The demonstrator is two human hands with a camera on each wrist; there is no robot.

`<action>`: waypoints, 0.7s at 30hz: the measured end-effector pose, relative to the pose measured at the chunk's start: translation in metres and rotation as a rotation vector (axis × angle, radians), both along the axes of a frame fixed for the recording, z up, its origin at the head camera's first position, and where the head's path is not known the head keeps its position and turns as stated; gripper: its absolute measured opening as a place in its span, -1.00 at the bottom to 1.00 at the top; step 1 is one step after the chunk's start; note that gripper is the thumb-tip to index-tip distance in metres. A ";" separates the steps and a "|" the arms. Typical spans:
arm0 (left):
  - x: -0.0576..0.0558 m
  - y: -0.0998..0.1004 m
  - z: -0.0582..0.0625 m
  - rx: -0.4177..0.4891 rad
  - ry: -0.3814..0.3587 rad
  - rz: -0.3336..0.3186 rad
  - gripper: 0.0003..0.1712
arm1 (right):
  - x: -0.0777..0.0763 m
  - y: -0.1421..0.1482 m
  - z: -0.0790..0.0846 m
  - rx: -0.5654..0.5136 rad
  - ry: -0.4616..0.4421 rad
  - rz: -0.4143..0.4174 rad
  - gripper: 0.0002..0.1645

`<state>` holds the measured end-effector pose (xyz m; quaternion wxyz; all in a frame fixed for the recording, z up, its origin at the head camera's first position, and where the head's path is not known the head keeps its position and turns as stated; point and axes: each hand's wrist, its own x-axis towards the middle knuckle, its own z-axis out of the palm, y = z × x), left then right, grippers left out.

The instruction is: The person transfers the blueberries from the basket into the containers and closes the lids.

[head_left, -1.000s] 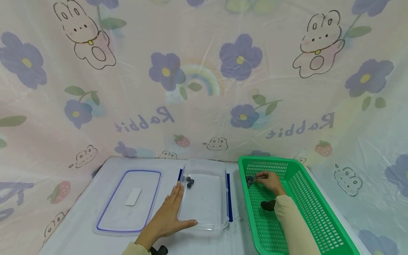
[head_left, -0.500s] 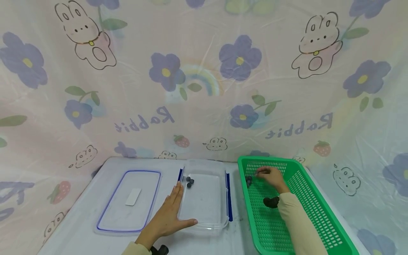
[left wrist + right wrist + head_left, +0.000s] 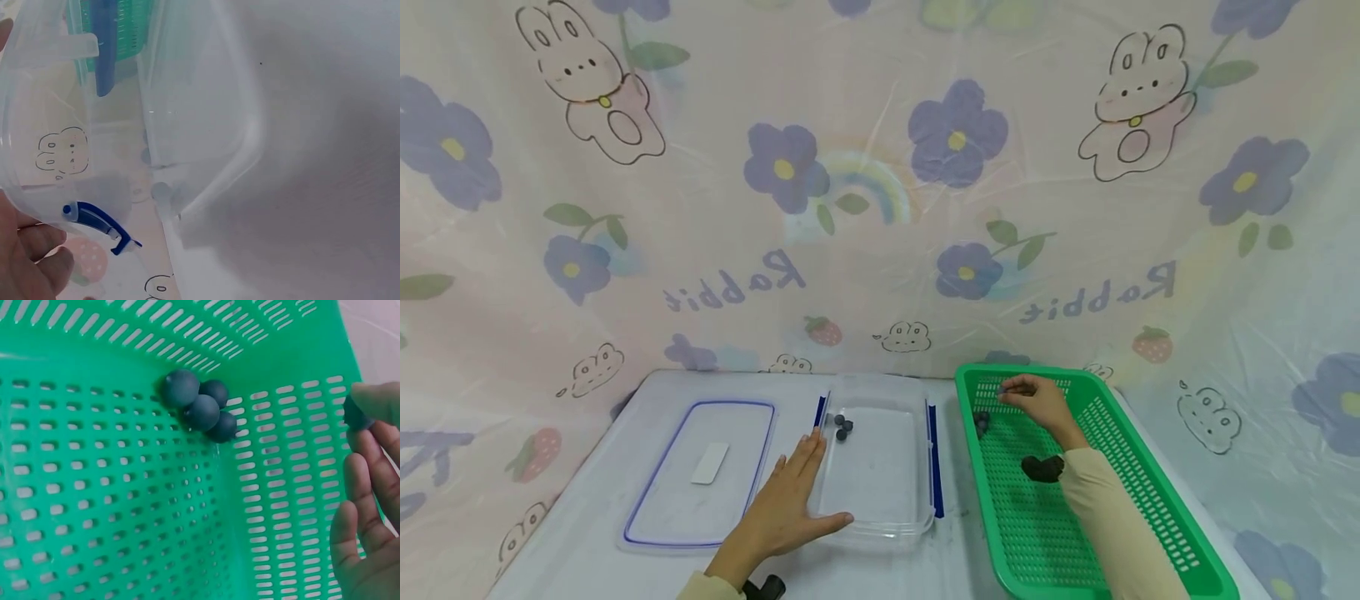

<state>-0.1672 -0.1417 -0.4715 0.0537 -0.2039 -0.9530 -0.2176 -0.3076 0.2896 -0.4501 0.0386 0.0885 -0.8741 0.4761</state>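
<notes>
My right hand (image 3: 1037, 404) is over the far left part of the green basket (image 3: 992, 508), pinching one blueberry (image 3: 357, 415) between thumb and fingertips. Below it, a cluster of several blueberries (image 3: 203, 412) lies in the basket's corner. My left hand (image 3: 778, 504) rests along the left side of a clear plastic box (image 3: 883, 528), fingers straight and thumb spread over its near corner. Small dark blueberries (image 3: 843, 426) sit inside that box, near its far left side. In the left wrist view, fingers (image 3: 40, 240) show beside a blue latch (image 3: 94, 219) of the box.
To the left lies a clear lid (image 3: 628, 521) with a blue seal, a white rectangular piece (image 3: 710, 463) on it. Blue latches (image 3: 936, 462) stick out from the box's sides. A printed rabbit curtain (image 3: 880, 208) hangs behind the white table (image 3: 587, 500).
My right hand has lifted away from the blueberry cluster, up and slightly right, with one blueberry pinched. The left hand stays at the box. The head view has shifted slightly.
</notes>
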 end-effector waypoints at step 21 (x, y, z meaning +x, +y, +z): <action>0.000 -0.003 -0.006 0.146 -0.068 -0.028 0.28 | 0.011 -0.013 0.025 -0.021 0.039 -0.003 -0.53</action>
